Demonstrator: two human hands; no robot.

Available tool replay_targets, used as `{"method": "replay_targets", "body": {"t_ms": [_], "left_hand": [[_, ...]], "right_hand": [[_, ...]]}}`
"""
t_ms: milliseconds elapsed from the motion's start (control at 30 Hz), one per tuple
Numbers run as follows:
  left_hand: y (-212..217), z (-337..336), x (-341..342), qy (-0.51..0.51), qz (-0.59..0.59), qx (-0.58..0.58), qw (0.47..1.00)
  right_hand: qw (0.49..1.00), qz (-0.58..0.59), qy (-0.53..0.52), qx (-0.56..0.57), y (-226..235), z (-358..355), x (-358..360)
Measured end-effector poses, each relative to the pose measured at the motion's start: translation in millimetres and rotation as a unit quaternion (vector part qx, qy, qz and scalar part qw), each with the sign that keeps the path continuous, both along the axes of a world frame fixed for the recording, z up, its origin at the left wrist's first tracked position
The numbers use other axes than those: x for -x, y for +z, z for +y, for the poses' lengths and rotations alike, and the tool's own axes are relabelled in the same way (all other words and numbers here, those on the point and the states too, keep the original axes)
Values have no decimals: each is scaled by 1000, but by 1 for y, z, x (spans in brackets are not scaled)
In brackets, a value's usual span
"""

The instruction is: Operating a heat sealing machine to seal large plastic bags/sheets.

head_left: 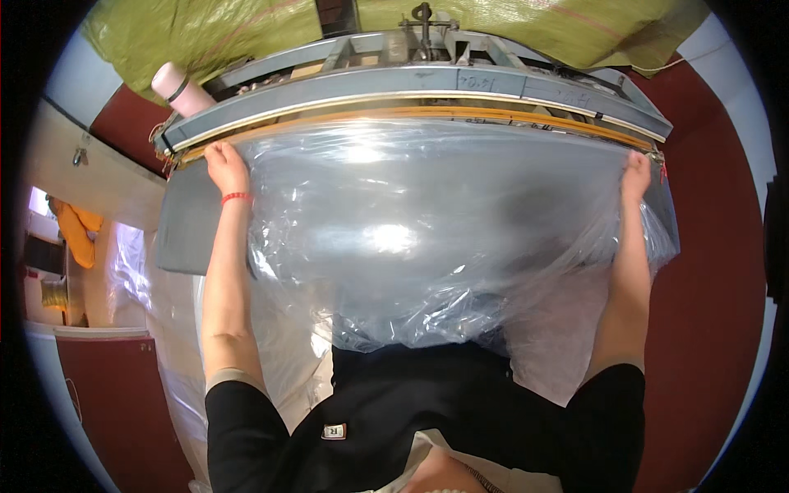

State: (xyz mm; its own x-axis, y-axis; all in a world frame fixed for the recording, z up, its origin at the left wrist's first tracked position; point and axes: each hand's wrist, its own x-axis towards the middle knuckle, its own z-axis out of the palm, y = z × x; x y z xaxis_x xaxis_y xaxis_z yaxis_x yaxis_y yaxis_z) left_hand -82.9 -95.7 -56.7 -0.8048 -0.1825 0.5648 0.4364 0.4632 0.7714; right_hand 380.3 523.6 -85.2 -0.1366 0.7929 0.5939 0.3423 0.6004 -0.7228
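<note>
Along the metal frame (pixel 329 87), clear plastic (pixel 427 197) is gripped by left hand (pixel 227 169) and right hand (pixel 635 176). It should be pulled evenly.

At right I see a dark red surface (pixel 711 246), wall or floor I can't tell, edged pale blue. Green sheeting (pixel 222 29) spans the top; at left, a pale panel (pixel 103 160) with a latch (pixel 80 157), orange cloth (pixel 76 234) below.
</note>
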Motion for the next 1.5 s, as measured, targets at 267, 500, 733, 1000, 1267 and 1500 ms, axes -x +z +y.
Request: {"method": "replay_targets", "body": {"t_ms": [267, 500, 733, 1000, 1267, 1500], "left_hand": [[-19, 15, 30, -73, -47, -78, 993], [-15, -16, 44, 17, -127, -183, 975], [13, 30, 12, -19, -142, -234, 962], [74, -16, -72, -279, -89, -42, 955], [21, -79, -233, -21, -4, 49, 999], [-161, 10, -319, -519, -134, 473, 700]], "right_hand": [[989, 100, 41, 105, 6, 13, 41], [987, 119, -16, 103, 30, -11, 53], [977, 187, 46, 94, 36, 13, 15], [975, 60, -199, -78, 79, -67, -152], [908, -119, -369, 160, -129, -74, -412], [927, -53, -332, 163, -151, -149, -501]]}}
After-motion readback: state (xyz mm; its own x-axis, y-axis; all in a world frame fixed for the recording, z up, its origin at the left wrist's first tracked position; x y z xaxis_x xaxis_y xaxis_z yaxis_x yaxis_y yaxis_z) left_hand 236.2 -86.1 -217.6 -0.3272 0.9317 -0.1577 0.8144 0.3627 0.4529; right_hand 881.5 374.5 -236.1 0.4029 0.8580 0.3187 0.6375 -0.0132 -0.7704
